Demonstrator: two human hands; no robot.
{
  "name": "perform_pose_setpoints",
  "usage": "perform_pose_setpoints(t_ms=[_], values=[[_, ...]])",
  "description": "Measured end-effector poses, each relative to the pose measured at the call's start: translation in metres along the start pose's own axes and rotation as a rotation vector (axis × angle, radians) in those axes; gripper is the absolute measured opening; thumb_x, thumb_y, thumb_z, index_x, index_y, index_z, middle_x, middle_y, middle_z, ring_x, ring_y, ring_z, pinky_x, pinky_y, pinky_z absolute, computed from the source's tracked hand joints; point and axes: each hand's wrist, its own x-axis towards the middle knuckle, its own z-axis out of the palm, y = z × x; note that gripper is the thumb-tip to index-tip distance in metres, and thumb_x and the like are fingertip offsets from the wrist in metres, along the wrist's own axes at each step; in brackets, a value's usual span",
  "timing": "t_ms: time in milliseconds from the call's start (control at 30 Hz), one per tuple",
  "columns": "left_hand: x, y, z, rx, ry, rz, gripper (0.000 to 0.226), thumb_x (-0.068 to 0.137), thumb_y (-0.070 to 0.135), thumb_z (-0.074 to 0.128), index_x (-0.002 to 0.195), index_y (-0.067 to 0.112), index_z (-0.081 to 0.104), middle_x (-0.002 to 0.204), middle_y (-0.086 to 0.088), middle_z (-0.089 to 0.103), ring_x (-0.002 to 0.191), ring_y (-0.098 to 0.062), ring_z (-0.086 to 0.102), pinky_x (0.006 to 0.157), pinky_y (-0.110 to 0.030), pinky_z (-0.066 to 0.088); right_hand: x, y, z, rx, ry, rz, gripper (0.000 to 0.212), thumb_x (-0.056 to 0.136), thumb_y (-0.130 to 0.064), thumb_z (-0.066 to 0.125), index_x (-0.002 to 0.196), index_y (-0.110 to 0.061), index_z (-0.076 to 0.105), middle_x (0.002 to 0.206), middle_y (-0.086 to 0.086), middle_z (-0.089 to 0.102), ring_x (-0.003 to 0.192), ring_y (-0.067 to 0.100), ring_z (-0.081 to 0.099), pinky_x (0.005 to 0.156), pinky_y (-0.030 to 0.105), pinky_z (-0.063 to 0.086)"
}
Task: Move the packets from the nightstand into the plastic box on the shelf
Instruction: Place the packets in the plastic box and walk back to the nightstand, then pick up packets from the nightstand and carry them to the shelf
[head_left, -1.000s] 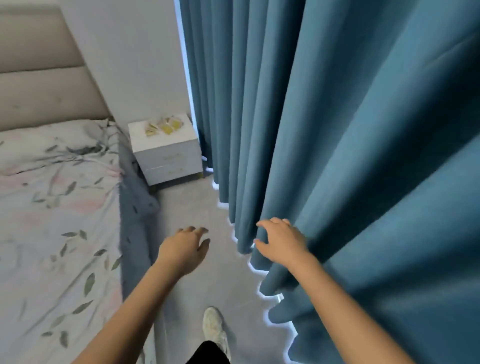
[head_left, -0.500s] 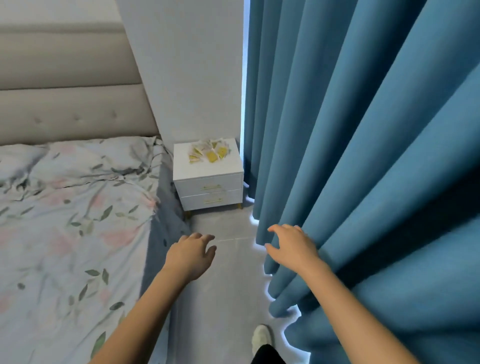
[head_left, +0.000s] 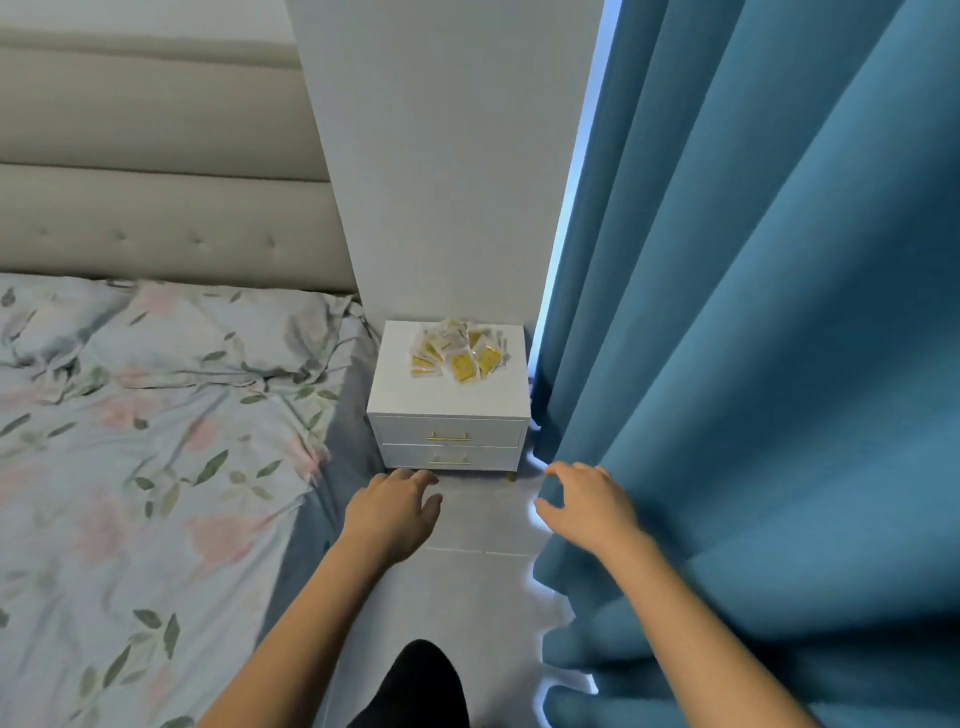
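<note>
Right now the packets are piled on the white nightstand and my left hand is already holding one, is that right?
Not quite. The head view shows the packets piled on the white nightstand, but the left hand is empty and open, short of them.

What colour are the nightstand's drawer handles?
Gold, on the white nightstand; the handles show in the head view.

Bare, sleeveless forearms; black trouser leg (head_left: 415, 686).

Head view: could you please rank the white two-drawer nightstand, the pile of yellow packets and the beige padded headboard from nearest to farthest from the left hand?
From the left hand:
1. White two-drawer nightstand, just ahead.
2. Pile of yellow packets, on its top, toward the back.
3. Beige padded headboard, far left, behind the bed.
</note>
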Motion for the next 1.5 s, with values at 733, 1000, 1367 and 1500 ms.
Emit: perform_pose_setpoints(t_ms=[733,1000,1367,1500], values=[[0.403,-0.085,-0.053,-0.039,-0.092,0.024,0.043,0.1,0.043,0.036,0.138,0.028,0.047,0.137,0.002,0.055,0.123,-0.025,0.05,0.093,-0.037,0.042,0.41,-0.055,-0.03,0.155,-0.074,0.072,0.042,0.09,-0.036,0.054,0.13,-0.026,0.054,0.124,-0.002,0.064,0.114,0.023,0.057,0.091,0.036,0.05],[0.492,-0.103,0.014,-0.304,-0.15,-0.058,0.038,0.101,0.032,0.04,0.135,0.021,0.052,0.134,-0.003,0.057,0.12,-0.026,0.052,0.095,-0.037,0.043,0.524,-0.03,0.041,0.297,-0.228,0.148,0.039,0.088,-0.03,0.061,0.127,-0.028,0.055,0.124,-0.002,0.063,0.11,0.021,0.059,0.084,0.029,0.046],[0.58,-0.152,0.121,-0.74,-0.061,-0.295,0.026,0.098,0.019,0.05,0.121,0.021,0.064,0.115,0.007,0.065,0.091,-0.004,0.06,0.078,-0.013,0.042,0.646,-0.024,0.18,0.421,-0.093,0.127,0.047,0.088,-0.024,0.07,0.13,-0.016,0.051,0.125,0.006,0.062,0.108,0.025,0.062,0.087,0.039,0.054],[0.594,-0.149,0.145,-0.959,-0.112,-0.446,0.021,0.098,0.02,0.05,0.111,0.027,0.064,0.108,0.009,0.068,0.097,-0.009,0.064,0.082,-0.021,0.049,0.668,-0.034,0.216,0.371,-0.073,0.117,0.067,0.083,-0.026,0.075,0.139,-0.015,0.04,0.141,0.007,0.048,0.13,0.025,0.045,0.098,0.038,0.048]])
